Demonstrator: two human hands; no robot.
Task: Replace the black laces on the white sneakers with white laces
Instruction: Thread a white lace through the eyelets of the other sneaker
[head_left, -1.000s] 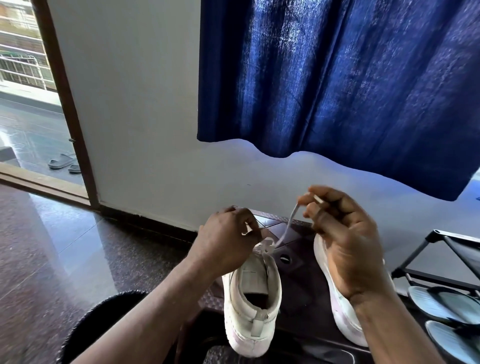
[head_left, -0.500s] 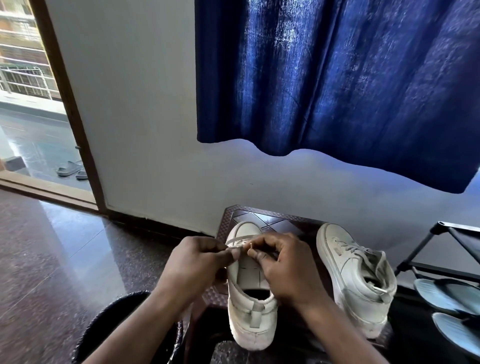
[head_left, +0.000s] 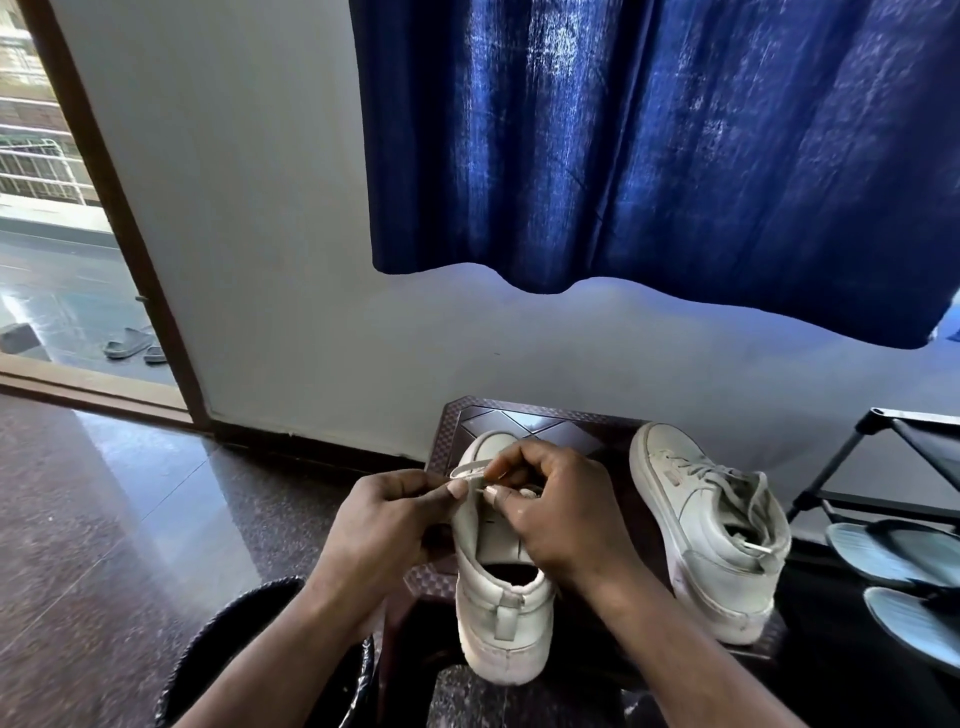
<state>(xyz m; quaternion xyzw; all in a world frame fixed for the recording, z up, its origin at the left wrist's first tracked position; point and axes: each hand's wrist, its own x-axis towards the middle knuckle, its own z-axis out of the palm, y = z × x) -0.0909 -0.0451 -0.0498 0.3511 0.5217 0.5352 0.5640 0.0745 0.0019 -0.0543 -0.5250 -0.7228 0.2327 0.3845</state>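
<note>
Lacing step: flat white lace (head_left: 469, 471) is pinched between fingers of left hand (head_left: 387, 525) and right hand (head_left: 563, 514) above white leather sneaker (head_left: 501, 610). Next, probably: tip aligned to an eyelet.

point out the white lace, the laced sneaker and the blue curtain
white lace (head_left: 466, 471): head view, on its flat loop
laced sneaker (head_left: 711, 530): head view, on its side panel
blue curtain (head_left: 623, 156): head view, on the middle folds
</note>
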